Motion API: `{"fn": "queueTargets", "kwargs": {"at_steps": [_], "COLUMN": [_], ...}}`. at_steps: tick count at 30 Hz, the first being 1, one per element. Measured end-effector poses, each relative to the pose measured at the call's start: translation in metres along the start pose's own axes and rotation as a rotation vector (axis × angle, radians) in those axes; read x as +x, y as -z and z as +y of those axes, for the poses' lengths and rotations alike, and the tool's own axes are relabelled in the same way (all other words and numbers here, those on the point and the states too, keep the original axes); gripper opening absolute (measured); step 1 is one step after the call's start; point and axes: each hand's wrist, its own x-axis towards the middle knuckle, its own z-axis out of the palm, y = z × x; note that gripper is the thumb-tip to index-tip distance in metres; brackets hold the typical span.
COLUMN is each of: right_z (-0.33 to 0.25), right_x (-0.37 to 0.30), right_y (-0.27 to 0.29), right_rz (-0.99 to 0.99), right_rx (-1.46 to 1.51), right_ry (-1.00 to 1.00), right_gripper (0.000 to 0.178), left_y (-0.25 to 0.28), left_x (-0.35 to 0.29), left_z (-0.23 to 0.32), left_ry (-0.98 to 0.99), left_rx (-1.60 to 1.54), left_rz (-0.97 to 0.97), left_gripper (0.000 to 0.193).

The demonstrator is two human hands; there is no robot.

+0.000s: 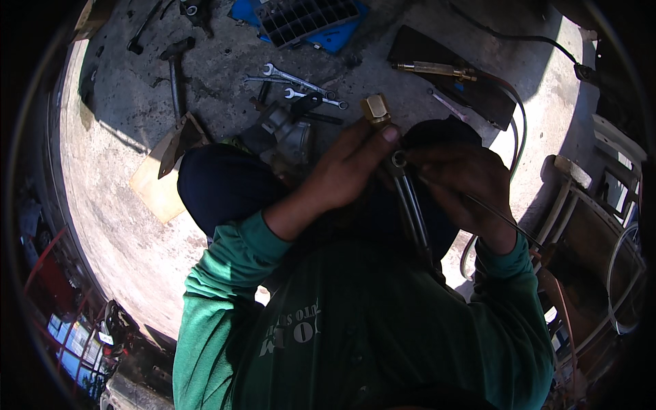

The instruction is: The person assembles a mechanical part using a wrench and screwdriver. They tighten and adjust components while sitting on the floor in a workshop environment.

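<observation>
Left hand: your fingers are closed round the smooth, brass-coloured hex fitting at 1 o'clock. Right hand, near 3: beside one shiny metal tube, thin rod crossing; shadow, can't tell finger closure. Pale lettering, your green shirt. Rough concrete floor: one hammer, 10–11; at least two silver wrenches, one black compartment tray, 12.

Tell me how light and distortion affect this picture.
Head view: glare whitens the sunlit floor at left; head view: the right grip lies in shadow; head view: the brass-coloured hex piece shines; head view: fisheye distortion bends the floor's left edge.
</observation>
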Motion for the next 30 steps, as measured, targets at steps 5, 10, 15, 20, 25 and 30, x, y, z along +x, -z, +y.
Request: {"fn": "queueTargets", "kwargs": {"at_steps": [5,10,15,20,25,30], "right_z": [-0.010,-0.006,0.010,0.004,-0.001,0.013], "right_x": [0.006,0.005,-0.002,0.004,0.004,0.007], "right_y": [0.002,0.002,-0.003,0.007,0.005,0.003], "right_rz": [-0.020,-0.022,0.041,-0.080,-0.052,0.012], "right_rx": [-0.032,-0.044,0.018,0.019,0.072,0.173], "right_ry": [-0.009,0.026,0.020,0.015,-0.030,-0.033], "right_gripper": [0.026,0.027,0.024,0.029,0.026,0.015], "left_y": [-0.001,0.000,0.001,0.001,0.002,0.002], "left_x": [-0.001,-0.001,0.001,0.000,-0.001,0.000], "left_z": [0.000,-0.002,-0.003,-0.005,-0.007,-0.009], "left_ry": [0.003,0.011,-0.005,-0.013,-0.030,-0.016], "left_rx": [0.005,-0.007,0.024,-0.014,-0.009,-0.001], "left_rz": [-0.001,0.007,0.007,0.000,-0.016,-0.009], "left_gripper": [0.035,0.036,0.036,0.036,0.036,0.036]}}
